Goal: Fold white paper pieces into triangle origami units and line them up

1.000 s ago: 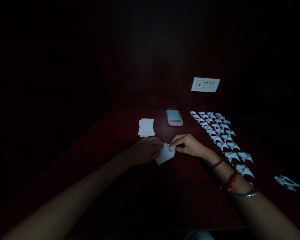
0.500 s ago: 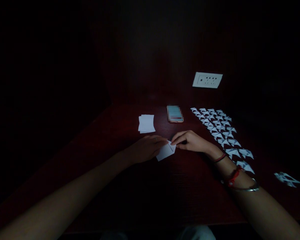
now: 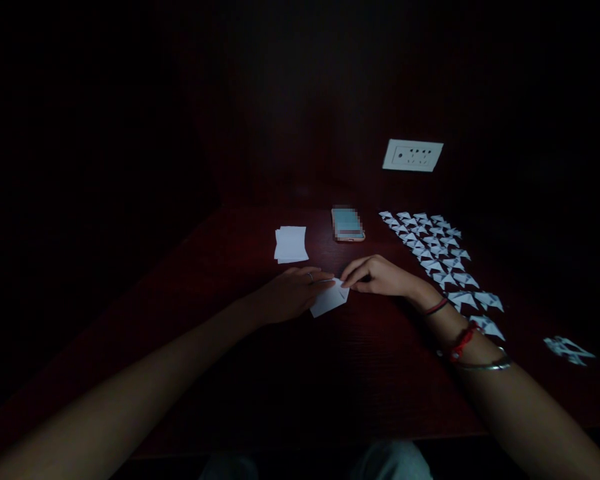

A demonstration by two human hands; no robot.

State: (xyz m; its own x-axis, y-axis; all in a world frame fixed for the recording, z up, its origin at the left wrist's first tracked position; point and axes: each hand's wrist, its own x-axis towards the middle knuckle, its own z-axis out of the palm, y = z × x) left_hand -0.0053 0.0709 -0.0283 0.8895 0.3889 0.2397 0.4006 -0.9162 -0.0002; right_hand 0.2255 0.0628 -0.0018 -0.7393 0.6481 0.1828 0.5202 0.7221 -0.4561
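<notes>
A partly folded piece of white paper lies at a slant on the dark red table, with a corner turned over at its upper right. My left hand, a ring on one finger, holds its left and upper edge, fingers reaching across the top. At the upper right corner, the thumb and fingertips of my right hand pinch the paper at the fold. The fingertips of both hands nearly meet, and they hide part of the upper edge.
A small stack of white paper sheets lies behind my left hand. Farther back is a phone, its screen blurred. Rows of folded paper pieces run along the right, near my forearm. More folded paper lies far right. A socket plate is on the wall.
The whole view has shifted slightly, so everything sits a little higher and left. Both hands keep their hold on the paper, with only tiny finger movement at the folded corner.
</notes>
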